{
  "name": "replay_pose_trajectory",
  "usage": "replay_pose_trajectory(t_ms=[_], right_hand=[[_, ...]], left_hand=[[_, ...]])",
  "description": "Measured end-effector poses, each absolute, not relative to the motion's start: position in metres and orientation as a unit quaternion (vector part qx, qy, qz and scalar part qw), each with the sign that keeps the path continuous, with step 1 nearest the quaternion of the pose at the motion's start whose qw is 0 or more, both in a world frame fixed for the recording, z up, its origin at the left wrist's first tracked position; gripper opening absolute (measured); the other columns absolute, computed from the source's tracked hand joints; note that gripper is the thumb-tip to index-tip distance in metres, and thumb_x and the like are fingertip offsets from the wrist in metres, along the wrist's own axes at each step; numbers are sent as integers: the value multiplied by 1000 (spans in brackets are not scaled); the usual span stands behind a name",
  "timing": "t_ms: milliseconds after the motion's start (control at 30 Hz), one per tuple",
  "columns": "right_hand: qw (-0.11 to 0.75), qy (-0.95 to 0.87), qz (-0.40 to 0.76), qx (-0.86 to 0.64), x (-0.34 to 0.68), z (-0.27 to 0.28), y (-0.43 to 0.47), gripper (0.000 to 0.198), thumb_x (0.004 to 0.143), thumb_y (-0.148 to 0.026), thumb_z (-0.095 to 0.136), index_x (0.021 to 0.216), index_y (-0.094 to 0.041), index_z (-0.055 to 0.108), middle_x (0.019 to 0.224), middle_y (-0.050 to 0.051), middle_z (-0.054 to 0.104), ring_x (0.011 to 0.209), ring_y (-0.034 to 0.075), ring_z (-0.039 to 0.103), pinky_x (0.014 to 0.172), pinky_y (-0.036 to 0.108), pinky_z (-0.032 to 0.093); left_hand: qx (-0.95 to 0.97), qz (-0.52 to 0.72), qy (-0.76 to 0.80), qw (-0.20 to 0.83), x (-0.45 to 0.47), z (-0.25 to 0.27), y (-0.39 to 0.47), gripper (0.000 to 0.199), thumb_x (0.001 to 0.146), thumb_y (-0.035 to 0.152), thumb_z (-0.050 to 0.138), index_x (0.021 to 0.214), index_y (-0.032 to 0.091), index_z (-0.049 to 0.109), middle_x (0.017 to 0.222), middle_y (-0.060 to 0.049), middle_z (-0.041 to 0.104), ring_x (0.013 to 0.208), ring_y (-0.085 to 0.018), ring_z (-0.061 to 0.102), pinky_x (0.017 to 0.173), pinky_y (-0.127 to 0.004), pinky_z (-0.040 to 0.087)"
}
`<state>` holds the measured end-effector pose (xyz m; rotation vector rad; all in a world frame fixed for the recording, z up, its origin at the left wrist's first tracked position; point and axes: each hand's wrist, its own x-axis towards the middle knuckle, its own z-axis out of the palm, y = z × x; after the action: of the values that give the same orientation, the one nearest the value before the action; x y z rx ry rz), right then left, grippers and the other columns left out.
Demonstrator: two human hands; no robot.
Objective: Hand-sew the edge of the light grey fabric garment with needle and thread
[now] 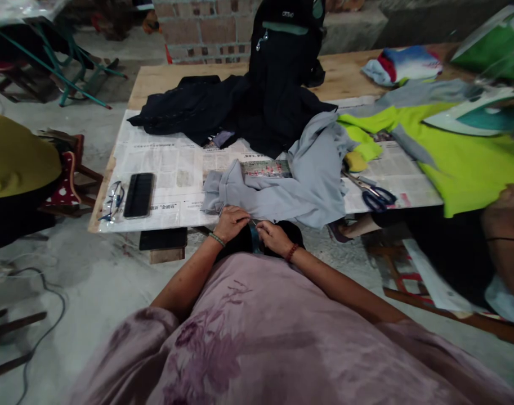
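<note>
My left hand (pixel 230 222) and my right hand (pixel 273 235) meet at the near edge of the low table (pixel 164 79). Both pinch the hem of a grey garment (pixel 299 185) that lies crumpled on newspaper (pixel 168 169). A thin object seems to sit between the fingers, too small to identify. A green bracelet is on my left wrist, a brown bead one on my right. Scissors with dark blue handles (pixel 377 196) lie to the right of the grey cloth.
A black phone (pixel 138 194) and glasses (pixel 113 199) lie at the left on the newspaper. Black clothes (pixel 240 107) and a dark backpack (pixel 286 45) sit behind. A neon-yellow garment (pixel 451 146) and an iron (pixel 476 115) are right, where another person's arm (pixel 505 236) shows.
</note>
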<state>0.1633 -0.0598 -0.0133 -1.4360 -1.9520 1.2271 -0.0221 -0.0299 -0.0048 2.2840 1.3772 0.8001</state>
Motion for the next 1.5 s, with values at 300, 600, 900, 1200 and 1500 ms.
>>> replay_pose_trajectory(t_ms=[300, 600, 900, 1200, 1500], right_hand=[[229, -713, 428, -506, 159, -14, -57, 15, 82, -21, 41, 84, -17, 55, 60, -2, 56, 57, 9, 51, 59, 21, 39], [229, -700, 434, -519, 157, -11, -56, 16, 81, -22, 41, 82, -17, 56, 57, -3, 55, 52, 9, 49, 56, 20, 38], [266, -681, 432, -527, 149, -17, -57, 18, 83, -26, 39, 85, -18, 55, 60, -1, 56, 59, 11, 53, 61, 23, 42], [296, -667, 413, -545, 140, -23, -59, 21, 83, -28, 38, 86, -18, 56, 62, 0, 56, 63, 14, 55, 62, 24, 42], [303, -642, 423, -563, 130, -14, -44, 16, 80, -27, 39, 68, -19, 47, 52, -3, 49, 50, 11, 47, 55, 22, 39]], left_hand=[[806, 330, 466, 159, -23, -12, -28, 6, 77, 20, 62, 76, 21, 68, 72, 0, 69, 73, -14, 61, 75, -31, 42], [806, 333, 466, 149, -22, -11, -29, 6, 77, 19, 61, 76, 20, 68, 73, 0, 68, 73, -14, 61, 75, -32, 41], [799, 357, 461, 146, -23, -15, -30, 9, 80, 24, 60, 78, 19, 67, 75, -1, 69, 74, -15, 60, 74, -32, 42], [805, 364, 452, 121, -24, -16, -31, 15, 83, 27, 57, 74, 20, 67, 73, -1, 69, 72, -14, 60, 74, -33, 42], [818, 350, 439, 127, -25, -17, -29, 14, 84, 26, 54, 78, 20, 66, 76, -2, 70, 75, -15, 61, 75, -33, 42]])
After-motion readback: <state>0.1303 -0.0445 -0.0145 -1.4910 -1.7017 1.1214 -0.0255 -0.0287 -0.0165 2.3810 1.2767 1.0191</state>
